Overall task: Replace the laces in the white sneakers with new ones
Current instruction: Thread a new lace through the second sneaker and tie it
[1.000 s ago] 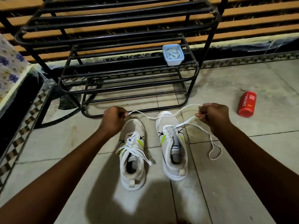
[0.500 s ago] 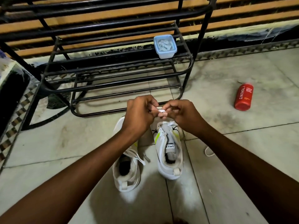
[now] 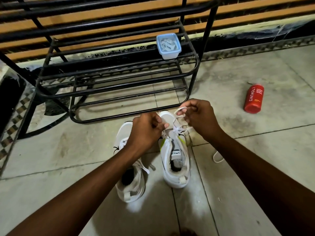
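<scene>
While the left hand point(image 3: 146, 130) and right hand point(image 3: 198, 116) each pinched the loose white flat lace point(image 3: 179, 119), the right white mesh sneaker point(image 3: 177, 160) on the floor had only toe eyelets threaded; the left white sneaker point(image 3: 129, 181) looked fully laced.

This looks like a home entrance: a tiled floor point(image 3: 68, 150) under the hands, a black shoe rack point(image 3: 119, 79) just beyond them, a body wash bottle point(image 3: 254, 100) lying to their right.
</scene>
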Demonstrator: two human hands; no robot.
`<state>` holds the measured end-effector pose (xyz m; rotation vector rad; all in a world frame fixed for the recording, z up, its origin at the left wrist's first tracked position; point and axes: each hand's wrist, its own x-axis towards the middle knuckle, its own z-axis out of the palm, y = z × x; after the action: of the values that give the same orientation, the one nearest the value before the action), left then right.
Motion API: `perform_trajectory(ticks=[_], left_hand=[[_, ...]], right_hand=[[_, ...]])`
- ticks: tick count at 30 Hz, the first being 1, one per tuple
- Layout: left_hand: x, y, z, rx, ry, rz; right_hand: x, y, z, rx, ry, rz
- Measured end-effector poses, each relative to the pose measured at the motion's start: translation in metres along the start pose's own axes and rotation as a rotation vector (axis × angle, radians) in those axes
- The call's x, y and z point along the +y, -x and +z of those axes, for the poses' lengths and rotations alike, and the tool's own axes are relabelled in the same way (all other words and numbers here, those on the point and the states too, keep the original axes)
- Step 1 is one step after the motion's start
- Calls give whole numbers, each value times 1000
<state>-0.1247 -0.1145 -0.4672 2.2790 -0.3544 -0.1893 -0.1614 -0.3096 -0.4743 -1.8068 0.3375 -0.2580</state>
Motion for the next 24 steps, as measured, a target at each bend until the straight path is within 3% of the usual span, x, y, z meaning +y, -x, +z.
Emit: perform_trajectory(ticks=[3, 5, 10, 19, 24], left_hand=[[-7, 8, 11, -177, -161, -74], [-9, 14, 17, -240, -210, -80], [-5, 22, 28, -255, -250, -67], [-6, 22, 27, -134, -95, -175], [-6, 22, 25, -163, -62, -153]], right_hand=[[4, -3, -10, 189, 279, -73], [5, -3, -12, 197, 366, -123], [10, 10, 5, 51, 458, -192], [25, 22, 32, -129, 373, -51], [29, 13, 38, -243, 534, -29]])
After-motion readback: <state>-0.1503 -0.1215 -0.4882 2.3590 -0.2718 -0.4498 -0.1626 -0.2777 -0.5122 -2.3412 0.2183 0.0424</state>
